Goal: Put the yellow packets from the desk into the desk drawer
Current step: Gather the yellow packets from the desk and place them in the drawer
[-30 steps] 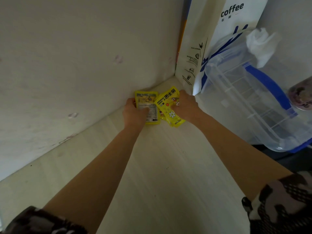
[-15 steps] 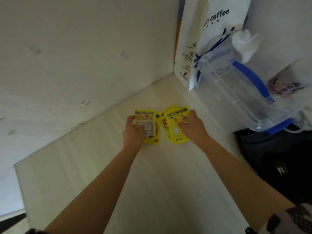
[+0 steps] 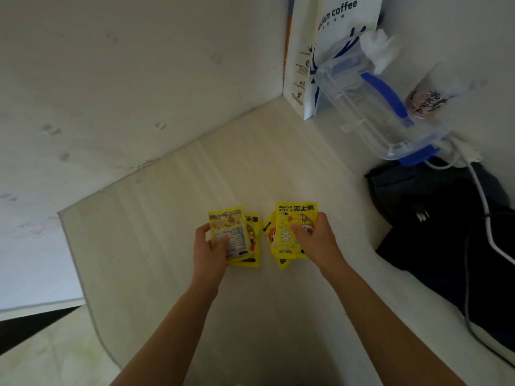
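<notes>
Item 1: my left hand (image 3: 210,249), centre frame, fingers closed around a small stack of yellow packets (image 3: 232,235), thumb on the top one.
Item 2: my right hand (image 3: 316,238), just right of it, clamped on a second fan of packets (image 3: 289,229) marked "HAND WARMER". Both stacks sit low over the pale desk (image 3: 167,246).
Item 3: black bag (image 3: 434,218), right edge.
Item 4: clear container (image 3: 370,107), upper right.
Item 5: white coffee bag (image 3: 331,37), top right corner.
</notes>
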Demonstrator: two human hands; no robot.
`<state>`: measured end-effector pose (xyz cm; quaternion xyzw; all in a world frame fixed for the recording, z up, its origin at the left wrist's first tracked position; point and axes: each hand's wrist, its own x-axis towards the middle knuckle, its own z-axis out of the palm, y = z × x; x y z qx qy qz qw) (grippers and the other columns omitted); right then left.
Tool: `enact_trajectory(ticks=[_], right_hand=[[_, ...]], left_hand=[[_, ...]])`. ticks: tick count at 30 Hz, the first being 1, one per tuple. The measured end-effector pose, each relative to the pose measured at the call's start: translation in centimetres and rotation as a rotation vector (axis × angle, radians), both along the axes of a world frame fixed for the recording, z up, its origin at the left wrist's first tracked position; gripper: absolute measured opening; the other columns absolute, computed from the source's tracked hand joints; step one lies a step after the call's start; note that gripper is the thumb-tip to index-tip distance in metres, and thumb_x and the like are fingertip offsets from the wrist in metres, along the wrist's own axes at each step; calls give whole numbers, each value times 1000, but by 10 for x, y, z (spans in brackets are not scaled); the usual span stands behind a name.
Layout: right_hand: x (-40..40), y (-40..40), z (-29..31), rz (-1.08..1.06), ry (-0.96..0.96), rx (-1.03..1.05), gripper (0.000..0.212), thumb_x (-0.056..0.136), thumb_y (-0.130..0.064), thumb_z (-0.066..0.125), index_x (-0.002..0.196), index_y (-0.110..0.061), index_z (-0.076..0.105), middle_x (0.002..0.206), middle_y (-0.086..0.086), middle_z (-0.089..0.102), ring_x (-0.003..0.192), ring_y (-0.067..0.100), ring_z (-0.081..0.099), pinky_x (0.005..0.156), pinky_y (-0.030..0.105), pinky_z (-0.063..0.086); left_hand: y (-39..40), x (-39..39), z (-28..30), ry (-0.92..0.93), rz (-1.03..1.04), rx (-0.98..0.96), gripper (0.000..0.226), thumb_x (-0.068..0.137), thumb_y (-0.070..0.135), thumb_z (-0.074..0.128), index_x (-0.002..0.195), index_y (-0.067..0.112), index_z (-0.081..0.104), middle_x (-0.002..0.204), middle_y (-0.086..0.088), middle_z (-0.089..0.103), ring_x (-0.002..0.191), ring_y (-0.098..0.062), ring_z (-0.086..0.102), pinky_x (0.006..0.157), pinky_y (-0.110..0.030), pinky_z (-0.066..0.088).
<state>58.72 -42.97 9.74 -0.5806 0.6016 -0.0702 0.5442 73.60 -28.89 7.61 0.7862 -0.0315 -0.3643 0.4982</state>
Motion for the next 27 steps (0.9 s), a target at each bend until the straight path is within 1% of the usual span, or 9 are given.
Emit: enact_trajectory(ticks=[3, 8, 11, 14, 16, 19, 23, 27], right_hand=[[-10, 22, 9, -26, -43, 16, 30, 88, -28, 64, 110, -15, 47, 109, 4, 60, 98, 24, 64, 84, 49, 56], [-23, 56, 27, -77, -87, -10, 28, 89, -25, 63, 109, -13, 48, 100, -1, 60, 90, 19, 64, 77, 41, 58], [-25, 77, 38, -132, -140, -2, 25, 89, -23, 63, 108, -15, 49, 102, -2, 61, 91, 16, 65, 73, 36, 58], [-22, 103, 44, -186, -206, 19, 23, 90, -22, 63, 109, -16, 49, 101, -4, 62, 88, 12, 66, 66, 30, 57], [-17, 125, 45, -235, -239, 23, 22, 91, -22, 63, 107, -18, 49, 102, -4, 62, 88, 11, 66, 68, 31, 58], [-9, 163, 42, -322, -235, 13, 22, 90, -23, 63, 107, -19, 49, 105, 0, 63, 92, 16, 67, 73, 37, 59], [-3, 217, 37, -441, -156, -28, 25, 89, -24, 64, 108, -14, 49, 106, 4, 61, 92, 21, 66, 70, 39, 59], [-8, 267, 36, -527, -89, -46, 26, 89, -22, 63, 110, -13, 50, 104, 4, 61, 92, 23, 65, 76, 46, 59]], left_hand=[[18, -9, 10, 30, 30, -43, 33, 94, 12, 56, 123, 24, 45, 99, -9, 69, 85, -24, 71, 77, -46, 59], [46, -15, 20, 52, 44, -79, 35, 95, 11, 55, 126, 21, 44, 101, -8, 69, 86, -26, 71, 76, -46, 59], [60, -13, 21, 60, 22, -76, 35, 95, 10, 55, 125, 23, 43, 100, -7, 69, 86, -26, 71, 78, -47, 59], [72, -10, 22, 74, -28, -86, 35, 95, 9, 54, 125, 21, 43, 99, -7, 68, 83, -24, 70, 75, -44, 59], [81, -6, 24, 87, -74, -109, 33, 95, 9, 54, 123, 22, 43, 96, -5, 68, 81, -23, 70, 72, -42, 59], [101, 2, 26, 118, -149, -142, 30, 95, 9, 54, 120, 23, 44, 96, -4, 68, 82, -24, 70, 70, -39, 58], [136, 15, 28, 148, -254, -160, 30, 96, 8, 54, 121, 21, 44, 98, -6, 69, 84, -26, 71, 73, -43, 59], [172, 18, 34, 142, -368, -144, 28, 96, 10, 53, 121, 20, 43, 97, -7, 69, 83, -25, 71, 72, -42, 59]])
